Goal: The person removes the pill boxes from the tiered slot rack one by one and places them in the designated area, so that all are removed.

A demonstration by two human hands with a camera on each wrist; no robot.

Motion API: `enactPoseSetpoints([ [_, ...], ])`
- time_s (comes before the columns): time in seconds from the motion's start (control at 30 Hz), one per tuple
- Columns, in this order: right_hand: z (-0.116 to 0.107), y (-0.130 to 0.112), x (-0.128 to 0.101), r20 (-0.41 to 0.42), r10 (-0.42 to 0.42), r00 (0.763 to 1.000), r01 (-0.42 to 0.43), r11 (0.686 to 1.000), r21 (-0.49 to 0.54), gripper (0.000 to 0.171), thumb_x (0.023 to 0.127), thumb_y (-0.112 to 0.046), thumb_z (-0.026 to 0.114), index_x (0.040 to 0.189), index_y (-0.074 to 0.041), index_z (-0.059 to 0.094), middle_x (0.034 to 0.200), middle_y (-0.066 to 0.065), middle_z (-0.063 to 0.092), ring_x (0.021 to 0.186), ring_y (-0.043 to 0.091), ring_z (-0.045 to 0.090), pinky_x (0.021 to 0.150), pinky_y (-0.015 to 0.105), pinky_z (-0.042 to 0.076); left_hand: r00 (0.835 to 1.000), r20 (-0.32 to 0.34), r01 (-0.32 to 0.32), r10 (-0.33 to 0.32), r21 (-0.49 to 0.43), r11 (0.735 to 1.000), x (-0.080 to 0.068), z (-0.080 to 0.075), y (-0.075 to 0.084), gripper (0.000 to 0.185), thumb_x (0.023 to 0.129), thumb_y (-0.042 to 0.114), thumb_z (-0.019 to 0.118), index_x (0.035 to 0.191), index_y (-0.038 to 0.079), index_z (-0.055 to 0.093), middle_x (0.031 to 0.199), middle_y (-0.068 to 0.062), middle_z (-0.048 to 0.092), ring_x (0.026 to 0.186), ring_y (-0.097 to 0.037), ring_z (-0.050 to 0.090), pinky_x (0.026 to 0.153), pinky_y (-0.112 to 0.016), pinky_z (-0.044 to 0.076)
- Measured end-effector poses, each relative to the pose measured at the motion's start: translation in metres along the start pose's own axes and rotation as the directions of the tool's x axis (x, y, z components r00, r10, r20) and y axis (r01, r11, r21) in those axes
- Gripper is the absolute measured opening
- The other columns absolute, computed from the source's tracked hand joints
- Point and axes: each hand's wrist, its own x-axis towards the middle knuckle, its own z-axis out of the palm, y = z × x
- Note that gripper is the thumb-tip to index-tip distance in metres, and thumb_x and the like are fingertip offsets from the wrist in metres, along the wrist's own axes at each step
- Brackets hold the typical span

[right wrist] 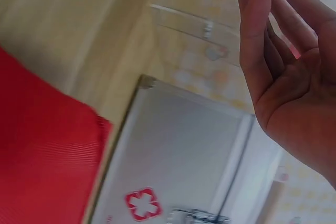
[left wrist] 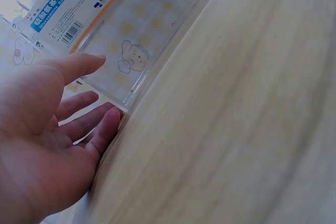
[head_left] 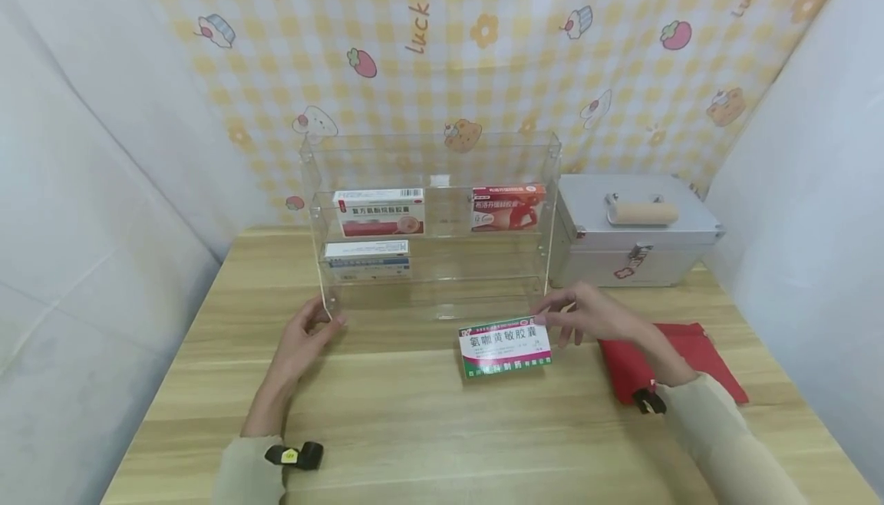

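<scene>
A clear acrylic shelf (head_left: 442,153) stands mid-table. My left hand (head_left: 304,336) rests with relaxed fingers against its front left corner; in the left wrist view the left hand (left wrist: 52,129) lies open with fingertips at the shelf's base (left wrist: 152,40). A white medicine box with green and pink edges (head_left: 505,348) lies flat before the shelf. My right hand (head_left: 587,315) hovers at its upper right corner, fingers straight; whether they touch is unclear. In the right wrist view the right hand (right wrist: 289,66) is open and holds nothing.
On the shelf sit a white-red box (head_left: 380,212), a red box (head_left: 507,207) and a blue-white box (head_left: 367,258) (left wrist: 68,3). A silver first-aid case (head_left: 635,229) (right wrist: 178,156) stands right of the shelf. A red pouch (head_left: 680,355) (right wrist: 42,156) lies under my right forearm.
</scene>
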Motion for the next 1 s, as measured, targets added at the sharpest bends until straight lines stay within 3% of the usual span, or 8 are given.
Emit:
enactPoseSetpoints([
  [0.27, 0.002, 0.02, 0.006, 0.023, 0.051, 0.998, -0.051, 0.999, 0.011, 0.025, 0.095, -0.015, 0.067, 0.116, -0.003, 0.07, 0.098, 0.009, 0.071, 0.057, 0.034, 0.066, 0.047, 0.046, 0.053, 1.0, -0.024, -0.001, 0.001, 0.014, 1.0, 0.011, 0.001, -0.023, 0.063, 0.094, 0.032, 0.068, 0.148, 0.012, 0.042, 0.119, -0.015, 0.06, 0.106, -0.024, 0.054, 0.075, -0.028, 0.051],
  [0.53, 0.009, 0.021, 0.011, -0.015, 0.119, 0.993, -0.119, 0.991, -0.065, 0.024, 0.095, -0.017, 0.067, 0.115, -0.003, 0.07, 0.094, 0.01, 0.07, 0.054, 0.025, 0.066, 0.045, 0.037, 0.053, 0.999, -0.035, -0.005, 0.007, 0.035, 0.999, 0.011, 0.0, -0.024, 0.06, 0.094, 0.032, 0.068, 0.146, 0.011, 0.045, 0.117, -0.015, 0.061, 0.104, -0.025, 0.055, 0.073, -0.028, 0.051],
  [0.87, 0.025, 0.021, 0.02, -0.107, 0.198, 0.974, -0.215, 0.959, -0.185, 0.015, 0.091, -0.009, 0.071, 0.105, -0.008, 0.075, 0.088, 0.005, 0.069, 0.05, 0.021, 0.063, 0.044, 0.035, 0.051, 0.999, -0.047, -0.01, 0.012, 0.037, 0.999, 0.01, 0.001, -0.023, 0.059, 0.093, 0.034, 0.068, 0.143, 0.01, 0.047, 0.115, -0.013, 0.062, 0.104, -0.024, 0.056, 0.072, -0.027, 0.051],
  [1.0, 0.028, 0.022, 0.021, -0.118, 0.194, 0.974, -0.215, 0.954, -0.208, 0.014, 0.09, -0.008, 0.072, 0.103, -0.009, 0.075, 0.085, 0.004, 0.069, 0.049, 0.021, 0.063, 0.044, 0.034, 0.051, 0.999, -0.05, -0.003, 0.005, 0.05, 0.999, 0.009, 0.001, -0.023, 0.06, 0.093, 0.036, 0.068, 0.144, 0.01, 0.047, 0.116, -0.013, 0.062, 0.105, -0.024, 0.055, 0.072, -0.026, 0.05],
])
